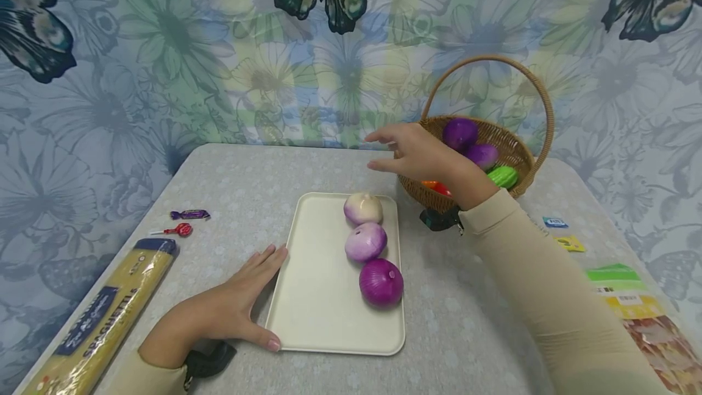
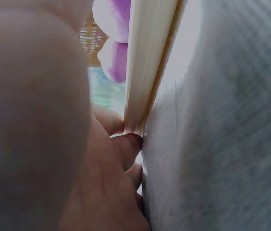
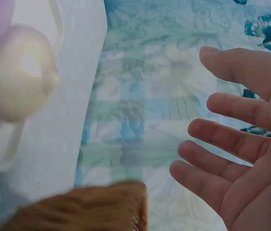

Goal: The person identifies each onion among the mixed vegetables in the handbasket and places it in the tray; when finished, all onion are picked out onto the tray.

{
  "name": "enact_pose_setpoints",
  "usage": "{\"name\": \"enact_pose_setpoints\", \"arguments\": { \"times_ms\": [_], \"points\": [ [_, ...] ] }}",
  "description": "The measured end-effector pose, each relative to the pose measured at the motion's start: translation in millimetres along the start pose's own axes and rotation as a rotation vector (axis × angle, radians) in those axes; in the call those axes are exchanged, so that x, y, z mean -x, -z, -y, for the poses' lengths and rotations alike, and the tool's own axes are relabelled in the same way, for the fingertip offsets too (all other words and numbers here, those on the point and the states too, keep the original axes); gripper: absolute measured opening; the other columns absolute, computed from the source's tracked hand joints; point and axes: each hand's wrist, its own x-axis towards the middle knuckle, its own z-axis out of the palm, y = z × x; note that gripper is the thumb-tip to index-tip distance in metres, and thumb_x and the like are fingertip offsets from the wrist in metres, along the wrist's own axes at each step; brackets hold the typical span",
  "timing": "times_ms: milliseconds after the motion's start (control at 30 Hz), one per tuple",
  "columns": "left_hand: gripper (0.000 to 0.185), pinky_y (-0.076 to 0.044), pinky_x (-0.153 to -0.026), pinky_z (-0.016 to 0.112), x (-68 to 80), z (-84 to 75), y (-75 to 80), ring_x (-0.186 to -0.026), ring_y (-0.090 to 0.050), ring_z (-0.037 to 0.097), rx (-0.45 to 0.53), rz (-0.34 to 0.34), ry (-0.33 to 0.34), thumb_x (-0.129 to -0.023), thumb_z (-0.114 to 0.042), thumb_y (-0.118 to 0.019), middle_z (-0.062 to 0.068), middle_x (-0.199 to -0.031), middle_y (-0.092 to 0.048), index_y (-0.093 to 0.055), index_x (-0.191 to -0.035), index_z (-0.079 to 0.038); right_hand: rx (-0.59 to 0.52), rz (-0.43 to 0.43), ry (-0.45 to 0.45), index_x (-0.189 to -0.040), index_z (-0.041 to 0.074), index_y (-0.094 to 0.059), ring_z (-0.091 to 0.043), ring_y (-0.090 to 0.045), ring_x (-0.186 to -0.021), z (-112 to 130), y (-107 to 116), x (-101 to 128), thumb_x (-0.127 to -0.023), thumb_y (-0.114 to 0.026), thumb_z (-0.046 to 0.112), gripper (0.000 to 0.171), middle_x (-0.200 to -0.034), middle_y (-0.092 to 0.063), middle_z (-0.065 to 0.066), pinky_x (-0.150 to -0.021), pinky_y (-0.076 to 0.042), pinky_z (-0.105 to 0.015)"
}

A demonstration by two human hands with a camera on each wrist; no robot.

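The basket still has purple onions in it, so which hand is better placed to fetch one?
The right hand, probably. It hovers open beside the basket, close to the purple onions. The left hand lies flat against the tray edge, far from the basket.

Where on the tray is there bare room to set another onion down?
The tray's left half is bare, bordered by the left hand on its edge. Its right side is crowded: three onions in a row. The right hand hovers empty by the basket.
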Motion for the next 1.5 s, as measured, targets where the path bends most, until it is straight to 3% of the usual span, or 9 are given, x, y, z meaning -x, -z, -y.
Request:
{"name": "enact_pose_setpoints", "arguments": {
  "times_ms": [167, 467, 800, 1033, 1300, 1500],
  "points": [
    [0.154, -0.006, -0.123, 0.061, -1.4, -0.2, 0.4, -0.159, 0.001, 0.035, 0.000, 0.004, -0.009, -0.059, -0.076, -0.090, 0.012, -0.175, -0.008, -0.010, -0.169, -0.006, 0.040, -0.004, -0.046, -0.147, 0.006, -0.060, -0.031, -0.054, -0.134, -10.6, 19.3, -0.4, -0.101, -0.075, 0.031, 0.055, -0.147, -0.060, -0.011, -0.108, -0.047, -0.049],
    [0.152, -0.008, -0.121, 0.068, 1.5, -3.2, 1.3, -0.158, 0.000, 0.039, 0.002, 0.011, -0.003, -0.060, -0.077, -0.089, 0.015, -0.174, -0.009, -0.010, -0.169, -0.005, 0.034, 0.033, -0.193, -0.152, 0.003, -0.053, -0.038, -0.049, -0.138, -44.8, 49.0, -4.3, -0.104, -0.070, 0.032, 0.059, -0.152, -0.052, -0.017, -0.109, -0.045, -0.053],
    [0.152, -0.009, -0.120, 0.069, 1.7, -1.1, 0.8, -0.158, 0.000, 0.041, 0.003, -0.015, -0.022, -0.061, -0.077, -0.088, 0.016, -0.174, -0.009, -0.009, -0.169, -0.006, 0.114, -0.097, -0.251, -0.142, -0.004, -0.060, -0.048, -0.050, -0.132, -84.5, 68.7, -4.2, -0.102, -0.072, 0.024, 0.050, -0.150, -0.052, -0.026, -0.110, -0.042, -0.057],
    [0.151, -0.008, -0.121, 0.066, 0.7, 0.2, -0.6, -0.158, 0.000, 0.040, 0.009, -0.007, -0.032, -0.061, -0.077, -0.088, 0.015, -0.174, -0.009, -0.010, -0.169, -0.006, 0.130, -0.112, -0.310, -0.149, -0.009, -0.050, -0.047, -0.037, -0.145, -96.2, 79.0, 3.0, -0.101, -0.073, 0.028, 0.065, -0.152, -0.048, -0.029, -0.119, -0.031, -0.057],
    [0.152, -0.008, -0.121, 0.066, 0.4, -0.5, -0.2, -0.158, 0.000, 0.039, 0.005, 0.000, -0.023, -0.061, -0.078, -0.087, 0.015, -0.175, -0.009, -0.009, -0.169, -0.006, 0.133, -0.105, -0.419, -0.157, -0.006, -0.040, -0.049, -0.026, -0.150, -102.3, 86.9, 10.2, -0.101, -0.070, 0.042, 0.079, -0.162, -0.028, -0.034, -0.120, -0.026, -0.060],
    [0.152, -0.009, -0.120, 0.069, 1.7, -1.5, 0.2, -0.158, 0.000, 0.041, 0.011, -0.003, -0.026, -0.061, -0.078, -0.087, 0.017, -0.174, -0.009, -0.010, -0.169, -0.005, 0.139, -0.102, -0.428, -0.157, -0.006, -0.039, -0.049, -0.026, -0.149, -107.0, 85.1, 10.0, -0.100, -0.071, 0.045, 0.083, -0.160, -0.031, -0.034, -0.120, -0.026, -0.060]
  ]
}}
